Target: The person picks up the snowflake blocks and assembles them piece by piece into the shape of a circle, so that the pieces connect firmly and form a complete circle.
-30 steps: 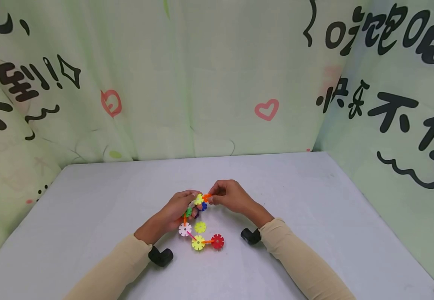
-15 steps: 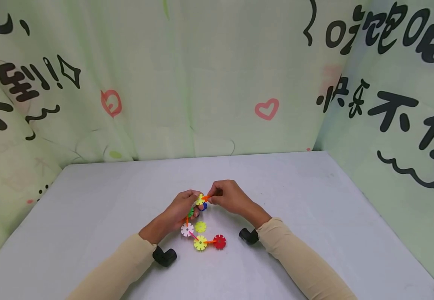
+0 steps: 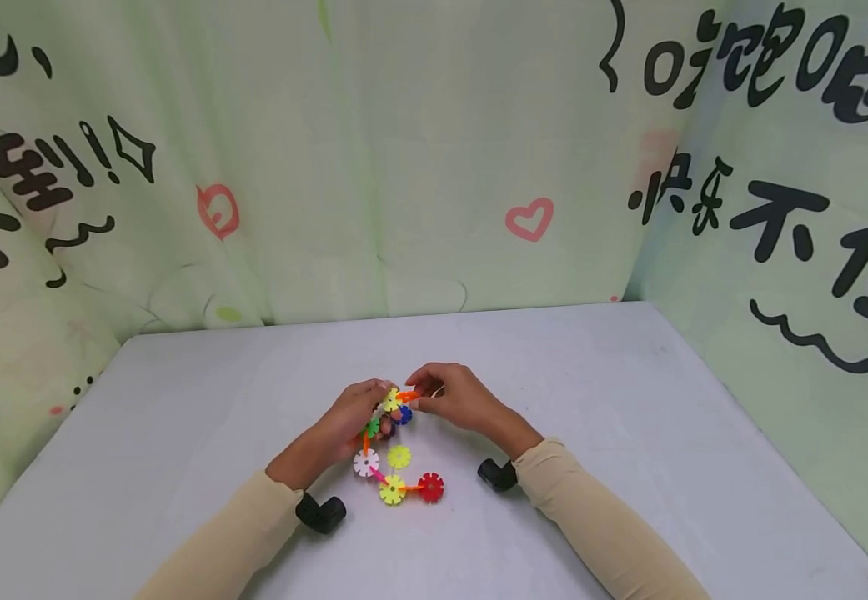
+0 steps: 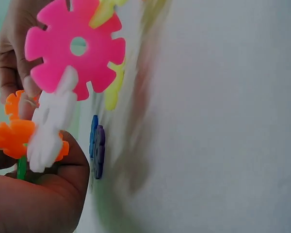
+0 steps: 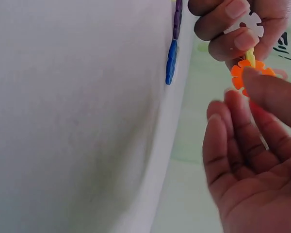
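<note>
A chain of notched, flower-shaped plastic discs slots together edge to edge. My left hand (image 3: 347,421) grips its upper part, near a yellow disc (image 3: 391,400) and a green disc (image 3: 372,427). My right hand (image 3: 454,396) has thumb and index finger on either side of an orange disc (image 5: 237,76), joined to a yellow one. Lower down, the chain runs through a white disc (image 3: 366,462), a pink disc (image 4: 63,58), a yellow disc (image 3: 392,490) and an orange one to a red disc (image 3: 430,487). Left fingers partly hide the gripped section.
One yellow disc (image 3: 399,457) sits inside the curve of the chain. Blue (image 5: 171,63) and purple (image 5: 177,19) discs show edge-on by the white tabletop (image 3: 554,367). Printed curtains (image 3: 434,167) surround the table's back and sides.
The chain and left hand have shifted slightly left. My right thumb and index finger have loosened and spread a little at the orange disc.
</note>
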{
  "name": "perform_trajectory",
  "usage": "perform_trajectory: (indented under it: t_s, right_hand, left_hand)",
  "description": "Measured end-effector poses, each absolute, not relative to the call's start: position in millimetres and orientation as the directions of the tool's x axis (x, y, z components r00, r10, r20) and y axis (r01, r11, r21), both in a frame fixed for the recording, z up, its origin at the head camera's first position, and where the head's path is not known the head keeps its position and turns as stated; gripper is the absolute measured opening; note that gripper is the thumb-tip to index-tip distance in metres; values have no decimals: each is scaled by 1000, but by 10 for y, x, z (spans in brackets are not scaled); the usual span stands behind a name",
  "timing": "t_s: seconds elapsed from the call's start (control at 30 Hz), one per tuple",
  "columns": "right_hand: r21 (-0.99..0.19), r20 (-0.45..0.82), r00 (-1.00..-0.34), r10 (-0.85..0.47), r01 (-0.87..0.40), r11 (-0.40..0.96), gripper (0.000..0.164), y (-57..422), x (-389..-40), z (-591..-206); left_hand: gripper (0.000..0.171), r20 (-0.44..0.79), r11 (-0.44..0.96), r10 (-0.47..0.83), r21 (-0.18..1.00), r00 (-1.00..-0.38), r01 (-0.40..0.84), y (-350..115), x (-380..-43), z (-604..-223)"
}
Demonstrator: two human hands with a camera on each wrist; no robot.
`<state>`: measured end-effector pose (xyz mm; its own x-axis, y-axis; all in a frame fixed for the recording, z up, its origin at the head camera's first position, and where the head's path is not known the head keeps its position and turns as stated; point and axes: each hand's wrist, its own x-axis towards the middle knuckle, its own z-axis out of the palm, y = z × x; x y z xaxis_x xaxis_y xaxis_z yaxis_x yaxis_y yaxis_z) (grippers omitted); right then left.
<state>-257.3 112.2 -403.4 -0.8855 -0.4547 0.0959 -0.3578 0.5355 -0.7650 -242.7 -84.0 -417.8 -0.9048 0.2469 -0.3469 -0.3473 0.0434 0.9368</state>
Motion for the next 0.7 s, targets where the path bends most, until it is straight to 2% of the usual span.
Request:
perform_trajectory:
  t_s: [0.2, 0.37, 0.57, 0.7]
  right_hand:
    - [-742, 17, -903, -430, -300, 600, 22, 1144, -2593, -4030]
    - [-743, -35, -886, -462, -287, 605, 22, 1124, -2604, -4027]
    - [-734, -68, -878, -474, -277, 620, 25, 1062, -2632, -4015]
    - [-728, -79, -880, -469, -270, 630, 26, 1039, -2655, -4036]
  left_hand:
    - [35, -339, 9, 250, 938, -907, -347, -884, -2442, -4127]
    - [43, -358, 7, 237, 930, -903, -367, -949, -2456, -4127]
    - [57, -334, 72, 243, 942, -911, -327, -991, -2461, -4122]
    - [58, -319, 85, 246, 948, -915, -307, -995, -2453, -4107]
